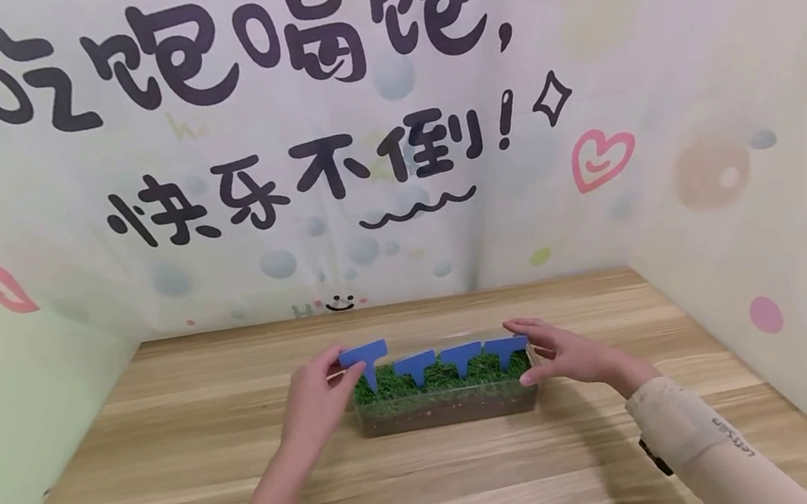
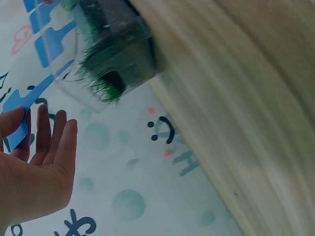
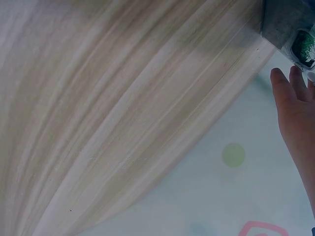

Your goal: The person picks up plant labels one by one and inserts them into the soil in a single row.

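Observation:
My left hand pinches the head of a blue T-shaped plant label between thumb and fingers, above the left end of a clear plastic box. The label's stem points down at the grass; whether its tip is in the soil I cannot tell. Green artificial-looking grass fills the box over a brown layer. Several more blue T-shaped labels stand upright there, such as the middle one. My right hand is at the box's right end, thumb by the front corner, fingers fairly straight.
The box stands on a wood-grain table. Behind it hangs a pale printed cloth with black writing and coloured shapes, and pale walls close in both sides.

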A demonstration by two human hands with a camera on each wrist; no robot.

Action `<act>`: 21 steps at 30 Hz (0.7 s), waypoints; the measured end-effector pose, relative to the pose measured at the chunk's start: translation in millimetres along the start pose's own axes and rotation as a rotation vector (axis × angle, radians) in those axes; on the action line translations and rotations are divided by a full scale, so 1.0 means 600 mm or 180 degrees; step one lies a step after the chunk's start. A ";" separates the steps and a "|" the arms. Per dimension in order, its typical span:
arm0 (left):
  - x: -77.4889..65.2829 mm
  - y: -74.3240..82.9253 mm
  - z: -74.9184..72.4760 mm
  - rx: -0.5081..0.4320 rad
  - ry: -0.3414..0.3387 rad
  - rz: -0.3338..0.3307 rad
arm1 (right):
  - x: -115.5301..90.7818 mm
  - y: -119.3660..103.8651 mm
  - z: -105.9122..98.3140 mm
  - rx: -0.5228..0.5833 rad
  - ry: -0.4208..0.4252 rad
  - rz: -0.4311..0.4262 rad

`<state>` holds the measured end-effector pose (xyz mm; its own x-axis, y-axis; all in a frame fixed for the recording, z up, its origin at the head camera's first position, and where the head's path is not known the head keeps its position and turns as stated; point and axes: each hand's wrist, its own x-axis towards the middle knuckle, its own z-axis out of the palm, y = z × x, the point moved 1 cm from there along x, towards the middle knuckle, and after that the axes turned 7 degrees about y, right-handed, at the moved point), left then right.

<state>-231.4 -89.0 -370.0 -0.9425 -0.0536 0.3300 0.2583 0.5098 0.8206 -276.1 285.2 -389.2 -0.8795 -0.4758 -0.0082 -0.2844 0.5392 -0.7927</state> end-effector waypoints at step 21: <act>0.013 -0.044 0.024 0.0618 -0.0013 -0.0056 | -0.001 -0.007 0.000 -0.0019 -0.0022 0.0008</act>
<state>-248.7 -90.4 -395.8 -0.9475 -0.0608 0.3140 0.1962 0.6649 0.7207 -274.7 283.4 -385.8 -0.8776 -0.4792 -0.0142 -0.2845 0.5445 -0.7890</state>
